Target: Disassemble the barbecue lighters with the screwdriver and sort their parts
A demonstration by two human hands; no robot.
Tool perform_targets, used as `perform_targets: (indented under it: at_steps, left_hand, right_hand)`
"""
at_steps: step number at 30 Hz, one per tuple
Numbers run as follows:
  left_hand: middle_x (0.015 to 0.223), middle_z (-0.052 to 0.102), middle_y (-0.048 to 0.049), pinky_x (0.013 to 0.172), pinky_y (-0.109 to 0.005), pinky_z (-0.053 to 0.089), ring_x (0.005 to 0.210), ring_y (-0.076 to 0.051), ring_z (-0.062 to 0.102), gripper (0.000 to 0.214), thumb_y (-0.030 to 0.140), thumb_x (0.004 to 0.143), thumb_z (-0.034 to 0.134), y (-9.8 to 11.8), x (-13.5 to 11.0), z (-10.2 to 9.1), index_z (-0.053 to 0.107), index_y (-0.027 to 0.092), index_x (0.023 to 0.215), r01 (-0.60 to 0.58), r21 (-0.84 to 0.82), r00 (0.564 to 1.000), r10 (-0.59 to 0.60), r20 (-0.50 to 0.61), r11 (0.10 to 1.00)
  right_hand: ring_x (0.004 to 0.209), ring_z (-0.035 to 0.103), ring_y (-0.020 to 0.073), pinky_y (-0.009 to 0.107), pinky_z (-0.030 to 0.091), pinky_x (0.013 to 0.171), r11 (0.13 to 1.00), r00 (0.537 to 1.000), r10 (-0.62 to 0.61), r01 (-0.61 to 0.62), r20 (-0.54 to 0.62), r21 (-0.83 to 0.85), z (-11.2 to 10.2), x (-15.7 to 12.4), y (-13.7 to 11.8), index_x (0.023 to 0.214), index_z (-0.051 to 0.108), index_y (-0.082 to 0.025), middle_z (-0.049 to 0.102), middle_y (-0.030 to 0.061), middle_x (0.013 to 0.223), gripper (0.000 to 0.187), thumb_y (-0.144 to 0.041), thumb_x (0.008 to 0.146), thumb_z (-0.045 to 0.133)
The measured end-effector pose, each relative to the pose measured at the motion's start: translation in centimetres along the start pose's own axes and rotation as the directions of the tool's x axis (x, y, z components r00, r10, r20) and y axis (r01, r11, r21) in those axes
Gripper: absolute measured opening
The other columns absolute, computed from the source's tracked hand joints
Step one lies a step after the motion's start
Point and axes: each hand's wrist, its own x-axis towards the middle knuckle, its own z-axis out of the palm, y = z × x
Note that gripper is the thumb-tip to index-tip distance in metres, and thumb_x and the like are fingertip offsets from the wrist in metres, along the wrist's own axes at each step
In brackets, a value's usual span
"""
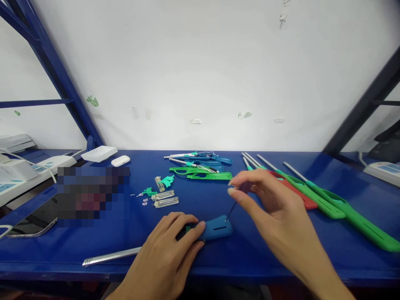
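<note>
My left hand [170,250] is closed around a blue long-reach lighter [218,228] lying flat on the table. The lighter's silver metal tube [112,256] sticks out to the left from under that hand, and part of its trigger area is covered by my fingers. Between thumb and fingertips, my right hand [271,212] pinches a thin screwdriver [231,209]. Its slim dark shaft slants down, and the tip touches the right end of the blue handle. The upper part of the screwdriver is hidden by my fingers.
Opened lighter shells [209,176] with metal tubes lie at the back. Clear fuel tanks [166,202] and small green parts [167,181] are left of centre. Whole lighters, one red [308,202] and green ones [359,218], lie right. A white case [120,161] and power strips stand left.
</note>
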Motion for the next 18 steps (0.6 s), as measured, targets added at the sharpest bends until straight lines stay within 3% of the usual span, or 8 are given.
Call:
perform_targets:
  at_steps: [4,6,10,12,15,18]
  left_hand:
    - [0.122,0.068,-0.0097,0.094,-0.047,0.062,0.113,-0.028,0.064,0.031,0.018,0.109,0.05,-0.2,0.0,0.1,0.061,0.022,0.137,0.002,0.017,1.0,-0.002,0.004,1.0]
    - [0.123,0.068,-0.0097,0.094,-0.046,0.062,0.112,-0.028,0.064,0.031,0.018,0.109,0.05,-0.2,0.1,0.1,0.061,0.023,0.138,0.004,0.02,1.0,-0.004,0.003,1.0]
    - [0.122,0.068,-0.009,0.093,-0.046,0.062,0.112,-0.028,0.065,0.03,0.017,0.108,0.051,-0.1,0.1,-0.1,0.062,0.023,0.136,0.002,0.004,1.0,-0.002,0.0,1.0]
    - [0.122,0.068,-0.009,0.093,-0.047,0.062,0.112,-0.028,0.064,0.031,0.017,0.108,0.051,0.0,0.0,-0.2,0.061,0.023,0.136,0.004,0.001,1.0,-0.004,0.005,1.0]
    - [0.123,0.068,-0.0094,0.094,-0.048,0.062,0.113,-0.029,0.064,0.032,0.016,0.108,0.052,0.1,0.1,-0.2,0.061,0.023,0.138,0.009,0.007,1.0,-0.009,0.017,1.0]
    - [0.123,0.068,-0.0094,0.094,-0.047,0.062,0.114,-0.028,0.064,0.032,0.017,0.108,0.051,0.0,0.0,-0.1,0.061,0.023,0.138,0.009,0.009,1.0,-0.009,0.022,1.0]
  right_hand:
    - [0.118,0.068,0.0173,0.033,0.054,0.099,0.999,0.981,0.052,-0.052,0.186,-0.001,-0.6,-0.1,-0.6,0.135,0.061,-0.048,0.073,-0.0056,0.122,0.03,-0.035,0.109,0.055]
    - [0.117,0.066,0.0173,0.033,0.054,0.1,0.999,0.987,0.031,-0.032,0.159,0.002,-0.3,0.0,-0.8,0.132,0.063,-0.048,0.07,-0.0057,0.127,0.029,-0.036,0.105,0.063]
    - [0.095,0.063,0.0131,0.025,0.053,0.085,0.999,0.998,-0.036,0.037,-0.042,0.014,0.4,0.2,-0.5,0.101,0.072,-0.039,0.066,-0.0057,0.104,0.013,-0.028,0.096,0.078]
    - [0.096,0.065,0.0117,0.023,0.053,0.086,0.999,1.0,-0.017,0.017,-0.02,0.035,0.0,0.2,-0.3,0.107,0.074,-0.042,0.069,-0.0065,0.102,0.016,-0.028,0.1,0.072]
    - [0.109,0.07,0.0125,0.025,0.054,0.096,0.996,0.991,0.04,-0.05,0.127,0.074,-0.8,0.1,-0.3,0.138,0.063,-0.05,0.074,-0.0065,0.115,0.035,-0.033,0.107,0.06]
    - [0.116,0.067,0.0163,0.03,0.054,0.099,0.997,0.992,0.033,-0.041,0.125,0.067,-0.8,0.2,-0.5,0.134,0.066,-0.047,0.071,-0.0039,0.124,0.031,-0.035,0.105,0.063]
